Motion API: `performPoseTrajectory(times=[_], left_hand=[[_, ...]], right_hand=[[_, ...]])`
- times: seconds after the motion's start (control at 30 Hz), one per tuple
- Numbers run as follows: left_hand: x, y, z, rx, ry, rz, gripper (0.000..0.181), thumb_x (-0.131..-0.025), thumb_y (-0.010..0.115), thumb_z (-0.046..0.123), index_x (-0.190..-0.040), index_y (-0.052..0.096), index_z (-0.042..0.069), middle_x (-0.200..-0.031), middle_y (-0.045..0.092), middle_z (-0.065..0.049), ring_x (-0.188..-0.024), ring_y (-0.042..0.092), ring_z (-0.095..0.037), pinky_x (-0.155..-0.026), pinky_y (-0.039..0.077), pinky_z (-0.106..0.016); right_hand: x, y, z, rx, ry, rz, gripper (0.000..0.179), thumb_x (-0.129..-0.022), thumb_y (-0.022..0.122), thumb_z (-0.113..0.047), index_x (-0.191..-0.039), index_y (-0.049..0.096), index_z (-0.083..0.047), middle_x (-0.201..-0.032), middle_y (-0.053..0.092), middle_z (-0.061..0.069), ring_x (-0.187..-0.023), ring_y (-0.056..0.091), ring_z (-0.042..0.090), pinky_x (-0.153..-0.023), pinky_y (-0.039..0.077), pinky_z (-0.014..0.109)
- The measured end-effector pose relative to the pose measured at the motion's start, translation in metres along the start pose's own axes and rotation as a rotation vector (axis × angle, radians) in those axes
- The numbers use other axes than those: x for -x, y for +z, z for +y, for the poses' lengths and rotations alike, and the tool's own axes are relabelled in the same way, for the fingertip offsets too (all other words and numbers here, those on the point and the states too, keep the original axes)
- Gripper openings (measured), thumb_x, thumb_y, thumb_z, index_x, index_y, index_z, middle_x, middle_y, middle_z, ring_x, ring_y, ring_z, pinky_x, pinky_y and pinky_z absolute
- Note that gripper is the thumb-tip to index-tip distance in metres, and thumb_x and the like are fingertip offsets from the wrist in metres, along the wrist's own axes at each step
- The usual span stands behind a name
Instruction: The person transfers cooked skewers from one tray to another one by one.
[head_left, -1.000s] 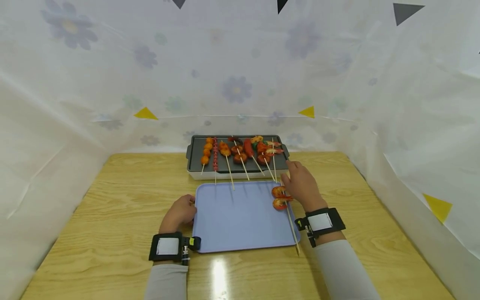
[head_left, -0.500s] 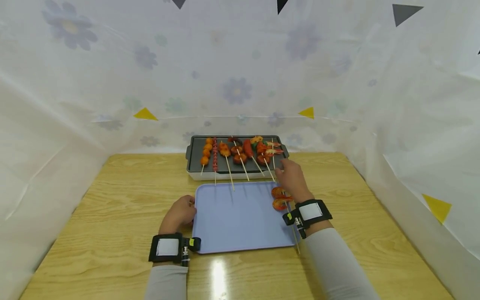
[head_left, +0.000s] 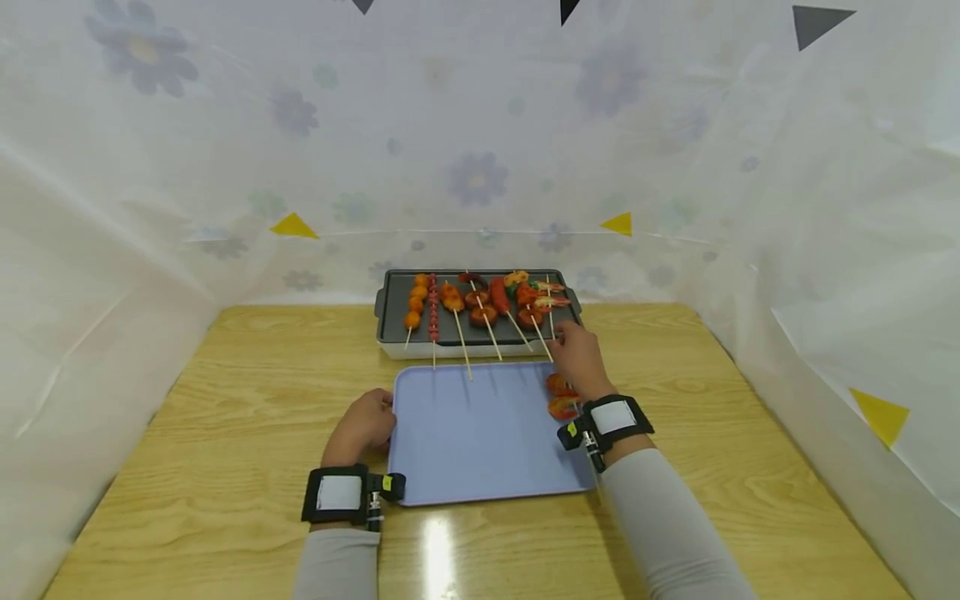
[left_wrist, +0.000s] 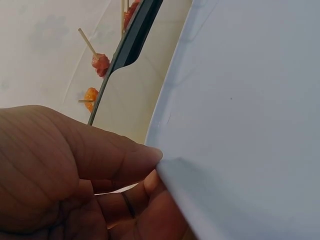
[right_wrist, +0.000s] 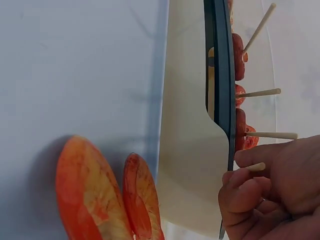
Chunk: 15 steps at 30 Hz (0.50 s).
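Observation:
My left hand (head_left: 363, 425) grips the left edge of a pale blue tray (head_left: 480, 450); the left wrist view has the thumb (left_wrist: 142, 154) on top of the rim and fingers beneath. At the front right of the grill plate (head_left: 397, 321), my right hand (head_left: 583, 360) pinches the stick of a shrimp skewer (head_left: 552, 302) between thumb and forefinger. The stick's end (right_wrist: 257, 167) pokes out there in the right wrist view. Another shrimp skewer (head_left: 562, 407) lies along the tray's right side, partly covered by my right hand and wrist.
Several skewers share the grill: orange balls (head_left: 417, 300), a thin red meat skewer (head_left: 433, 308), mushroom slices (head_left: 483, 315) and a red sausage (head_left: 499, 295). Their sticks overhang its front edge toward the tray. Flower-patterned sheeting (head_left: 480, 179) hangs behind and beside the wooden table (head_left: 262, 400).
My right hand has gone left from beside the tray's shrimp skewer to the stick of the shrimp skewer on the grill. The left hand stays at the tray's edge.

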<state>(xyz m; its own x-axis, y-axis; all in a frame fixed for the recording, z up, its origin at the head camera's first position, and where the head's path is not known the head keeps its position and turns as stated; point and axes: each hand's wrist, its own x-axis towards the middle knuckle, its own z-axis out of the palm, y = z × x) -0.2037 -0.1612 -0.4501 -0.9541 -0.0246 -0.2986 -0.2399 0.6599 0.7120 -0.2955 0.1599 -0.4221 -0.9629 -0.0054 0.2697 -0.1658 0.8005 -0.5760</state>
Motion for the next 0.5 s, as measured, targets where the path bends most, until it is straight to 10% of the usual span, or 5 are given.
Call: performPoseTrajectory(times=[0.5], left_hand=[[-0.001,-0.001,0.0,-0.008,-0.004,-0.005,0.041,-0.087,0.044,0.004,-0.127,0.045,-0.006,-0.097,0.057,-0.017,-0.065,0.057,-0.021,-0.054,0.045,-0.031]], right_hand=[[0.003,-0.02,-0.005,-0.033,0.059,-0.136,0.031,-0.09,0.053,-0.013,-0.115,0.057,0.004,-0.096,0.061,0.017,-0.067,0.055,0.022,-0.061,0.045,0.035]])
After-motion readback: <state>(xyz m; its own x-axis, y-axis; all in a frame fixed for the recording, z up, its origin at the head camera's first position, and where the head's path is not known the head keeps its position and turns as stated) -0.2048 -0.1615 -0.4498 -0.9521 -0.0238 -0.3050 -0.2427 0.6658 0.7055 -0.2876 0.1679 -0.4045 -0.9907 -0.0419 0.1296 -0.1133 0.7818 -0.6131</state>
